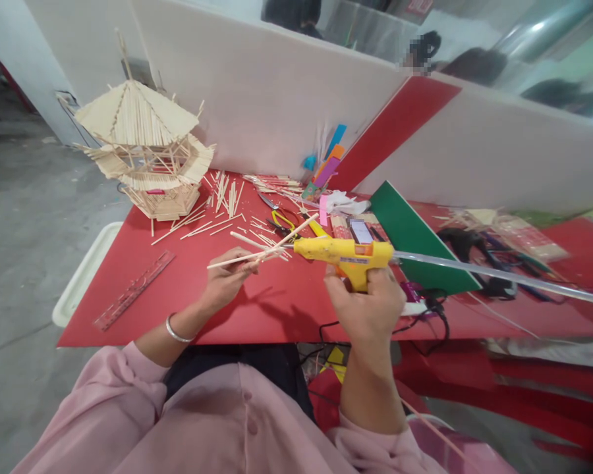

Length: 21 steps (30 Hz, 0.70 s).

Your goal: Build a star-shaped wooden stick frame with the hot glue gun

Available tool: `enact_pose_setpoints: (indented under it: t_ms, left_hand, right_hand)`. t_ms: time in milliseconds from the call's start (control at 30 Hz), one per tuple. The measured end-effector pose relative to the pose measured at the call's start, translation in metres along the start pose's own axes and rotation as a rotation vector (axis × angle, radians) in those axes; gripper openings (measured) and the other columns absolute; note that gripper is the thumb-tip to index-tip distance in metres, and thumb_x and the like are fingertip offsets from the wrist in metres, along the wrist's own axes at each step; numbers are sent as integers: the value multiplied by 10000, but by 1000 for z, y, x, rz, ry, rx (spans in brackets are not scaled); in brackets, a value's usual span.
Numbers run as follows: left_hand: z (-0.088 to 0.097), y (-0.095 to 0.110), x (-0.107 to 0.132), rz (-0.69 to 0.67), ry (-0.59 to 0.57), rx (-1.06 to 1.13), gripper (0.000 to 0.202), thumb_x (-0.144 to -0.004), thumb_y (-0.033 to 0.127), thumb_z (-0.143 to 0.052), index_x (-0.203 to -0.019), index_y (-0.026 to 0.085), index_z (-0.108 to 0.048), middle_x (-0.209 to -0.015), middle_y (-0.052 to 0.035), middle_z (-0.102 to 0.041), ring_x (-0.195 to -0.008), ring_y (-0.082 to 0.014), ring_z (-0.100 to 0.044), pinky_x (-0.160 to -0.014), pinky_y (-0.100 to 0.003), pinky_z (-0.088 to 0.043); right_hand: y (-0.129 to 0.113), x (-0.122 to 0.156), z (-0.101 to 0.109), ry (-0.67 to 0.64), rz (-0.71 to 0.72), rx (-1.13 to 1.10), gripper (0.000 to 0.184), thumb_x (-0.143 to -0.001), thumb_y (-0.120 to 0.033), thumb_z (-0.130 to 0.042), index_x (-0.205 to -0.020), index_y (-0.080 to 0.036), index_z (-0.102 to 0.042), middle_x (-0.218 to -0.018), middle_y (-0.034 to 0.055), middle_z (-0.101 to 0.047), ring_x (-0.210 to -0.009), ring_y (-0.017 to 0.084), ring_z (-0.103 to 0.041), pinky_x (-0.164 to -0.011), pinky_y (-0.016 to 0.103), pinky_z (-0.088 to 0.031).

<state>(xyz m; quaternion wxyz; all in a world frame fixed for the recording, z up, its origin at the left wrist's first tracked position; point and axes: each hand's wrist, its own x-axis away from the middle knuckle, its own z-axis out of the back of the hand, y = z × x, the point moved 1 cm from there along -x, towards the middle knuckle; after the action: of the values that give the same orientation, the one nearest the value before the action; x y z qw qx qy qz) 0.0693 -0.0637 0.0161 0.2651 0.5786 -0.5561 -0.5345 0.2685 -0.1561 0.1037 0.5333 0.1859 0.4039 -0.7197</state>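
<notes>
My right hand (368,306) is wrapped around the grip of a yellow glue gun (343,253), with a long clear glue stick (499,275) trailing to the right. Its nozzle points left at a small frame of thin wooden sticks (257,253). My left hand (227,280) pinches that frame just above the red table (178,296). A silver bangle sits on my left wrist. A pagoda model of wooden sticks (145,155) stands at the table's far left corner.
Loose sticks (217,210) lie scattered by the model. A clear ruler (133,289) lies near the left edge. Pliers with yellow handles (281,224), a green board (415,237), coloured paper strips (326,168) and black cables (474,257) crowd the right. White partitions close off the back.
</notes>
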Motion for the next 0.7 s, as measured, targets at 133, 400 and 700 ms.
enact_pose_setpoints:
  t_ms: [133,400,700]
  left_hand:
    - [-2,-2,-1,74,17,29,328,-729,476,-852,-680,177,-727,-644,-17,-656,-602,-121,-600,-592,-258,-517]
    - [-5,-5,-1,177,16,98,332,-670,458,-886,-671,167,-726,-616,-8,-654,-559,-115,-591,-575,-261,-525]
    - [-5,-9,1,202,15,138,292,-664,411,-900,-686,165,-744,-634,-11,-666,-565,-109,-600,-584,-250,-531]
  right_hand:
    - [1,1,0,0,6,23,241,-683,-385,-617,-595,-263,-428,-596,-24,-496,-555,154,-460,-583,316,-435]
    - [0,2,1,3,37,64,226,-684,-351,-609,-597,-265,-419,-612,-5,-528,-571,162,-482,-570,311,-431]
    - [0,4,3,37,82,76,248,-704,-331,-605,-573,-261,-406,-601,-5,-515,-543,143,-445,-544,299,-405]
